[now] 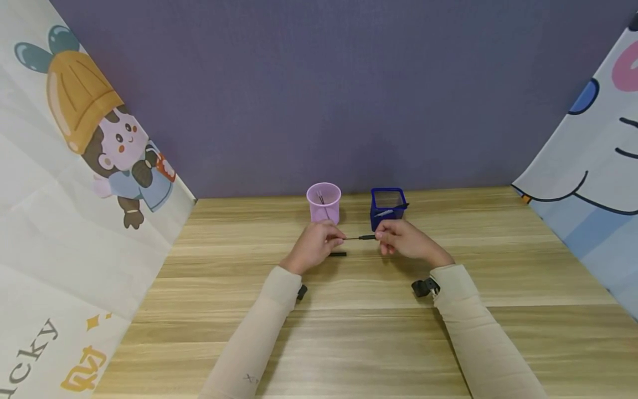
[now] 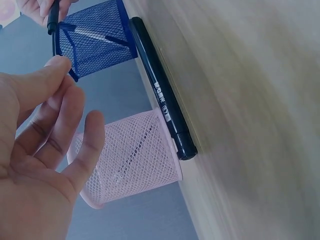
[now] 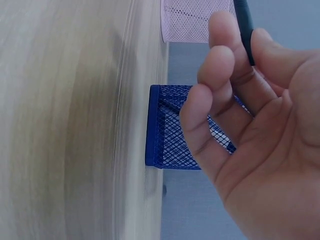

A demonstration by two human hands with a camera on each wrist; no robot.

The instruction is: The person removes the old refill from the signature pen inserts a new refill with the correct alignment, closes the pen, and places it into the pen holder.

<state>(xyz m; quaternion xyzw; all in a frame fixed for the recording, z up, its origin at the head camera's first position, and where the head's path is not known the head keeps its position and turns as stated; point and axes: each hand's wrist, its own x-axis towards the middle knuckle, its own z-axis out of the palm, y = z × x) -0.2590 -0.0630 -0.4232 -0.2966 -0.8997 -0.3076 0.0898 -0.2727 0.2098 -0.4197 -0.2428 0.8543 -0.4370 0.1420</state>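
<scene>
Between both hands is a thin pen refill (image 1: 351, 238) with a thicker black pen section (image 1: 368, 237) at its right end. My left hand (image 1: 315, 244) pinches the thin refill between thumb and fingertips. With thumb and index finger, my right hand (image 1: 406, 239) pinches the black section, also seen in the right wrist view as a tapered black piece (image 3: 243, 25). A black pen barrel (image 2: 162, 90) with white print lies on the table below the left hand. Inside the left fist region, the refill's end is hidden by the fingertips.
Behind the left hand stands a pink mesh cup (image 1: 324, 204) with a thin item inside. A blue mesh holder (image 1: 386, 198), containing a dark and white pen-like item (image 1: 391, 210), stands behind the right hand. The wooden table (image 1: 349, 332) meets a grey-blue panel (image 1: 349, 100).
</scene>
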